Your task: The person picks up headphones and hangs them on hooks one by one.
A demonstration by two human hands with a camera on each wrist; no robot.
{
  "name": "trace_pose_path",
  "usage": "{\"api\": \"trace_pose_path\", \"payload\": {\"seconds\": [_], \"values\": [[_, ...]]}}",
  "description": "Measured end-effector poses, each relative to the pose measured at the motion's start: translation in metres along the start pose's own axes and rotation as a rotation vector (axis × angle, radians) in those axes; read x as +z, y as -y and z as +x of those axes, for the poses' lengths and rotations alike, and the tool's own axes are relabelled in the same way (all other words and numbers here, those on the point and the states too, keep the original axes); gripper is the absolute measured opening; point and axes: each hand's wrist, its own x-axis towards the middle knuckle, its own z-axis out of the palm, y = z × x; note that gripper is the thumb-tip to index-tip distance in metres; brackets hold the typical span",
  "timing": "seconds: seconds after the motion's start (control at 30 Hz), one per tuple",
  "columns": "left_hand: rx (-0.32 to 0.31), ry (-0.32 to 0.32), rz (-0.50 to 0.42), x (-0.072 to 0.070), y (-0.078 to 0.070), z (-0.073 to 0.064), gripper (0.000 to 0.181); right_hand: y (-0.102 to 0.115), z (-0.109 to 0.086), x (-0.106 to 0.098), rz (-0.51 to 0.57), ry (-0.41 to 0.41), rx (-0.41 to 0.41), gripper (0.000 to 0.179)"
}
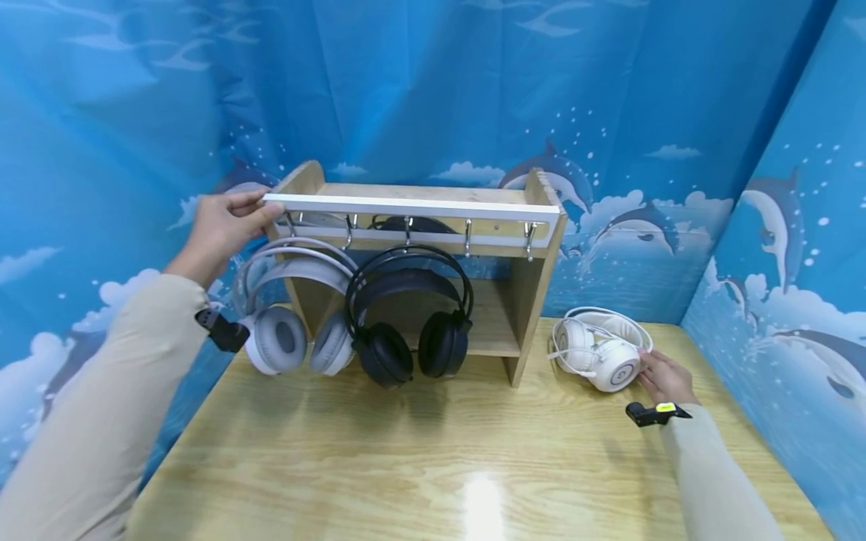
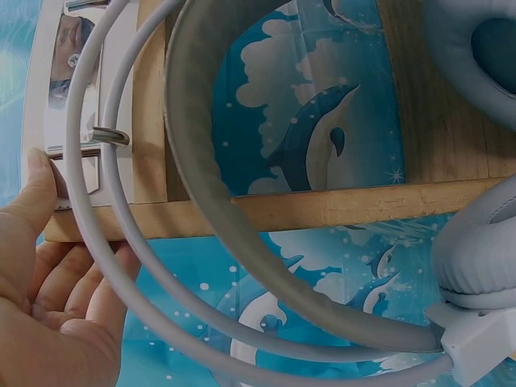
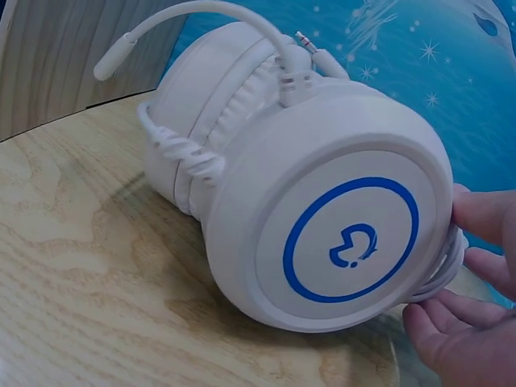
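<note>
My left hand (image 1: 226, 229) grips the left end of a wooden hook rack (image 1: 534, 300), thumb on the white hook rail (image 2: 36, 105) and fingers behind the side panel. Close by that hand, a grey-white headset (image 1: 279, 338) hangs by its double headband from a hook. Beside it a black headset (image 1: 443, 342) hangs from the middle hook. On the table at the right lies a white headset (image 3: 330, 234) with a mic boom and a blue ring on its ear cup. My right hand (image 1: 666, 379) holds its right side, thumb and fingers at the white band behind the cup.
Two hooks (image 1: 468, 239) on the rail's right side carry nothing. The rack stands at the back of a wooden table (image 1: 379, 466). Blue dolphin-print curtains (image 1: 419, 90) hang behind and to the right, close to the table's edges.
</note>
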Motion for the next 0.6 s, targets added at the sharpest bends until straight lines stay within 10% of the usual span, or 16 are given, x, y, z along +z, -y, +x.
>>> {"api": "trace_pose_path", "payload": {"seconds": [0.6], "values": [[-0.013,0.003,0.004,-0.001,0.0,0.002,0.073,0.011,-0.004,0.012,0.014,-0.102,-0.011,0.084]]}}
